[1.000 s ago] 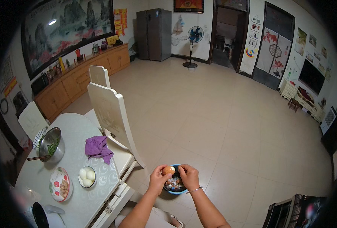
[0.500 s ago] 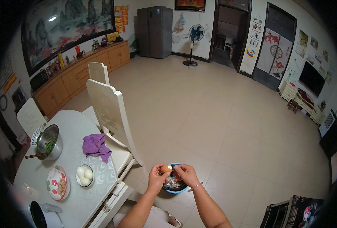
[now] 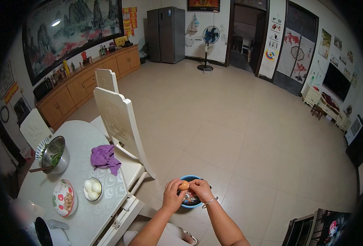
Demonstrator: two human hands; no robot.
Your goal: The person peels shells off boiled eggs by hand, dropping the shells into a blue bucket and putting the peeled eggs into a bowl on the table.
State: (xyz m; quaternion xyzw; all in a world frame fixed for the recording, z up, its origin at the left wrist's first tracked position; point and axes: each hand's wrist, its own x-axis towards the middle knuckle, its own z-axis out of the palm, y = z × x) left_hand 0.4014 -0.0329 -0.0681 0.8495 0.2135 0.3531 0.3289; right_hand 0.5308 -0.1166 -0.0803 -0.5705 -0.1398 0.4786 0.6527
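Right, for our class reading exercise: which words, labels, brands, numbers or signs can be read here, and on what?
None can be read clearly.
Landscape painting: writing-like marks, upper left; too small.
Refrigerator: small door label; too small.
Orange wall sheets: marks too small.
Yellow-orange wall strip: blurred.
Brown egg and blue-rimmed basin: no lettering visible.
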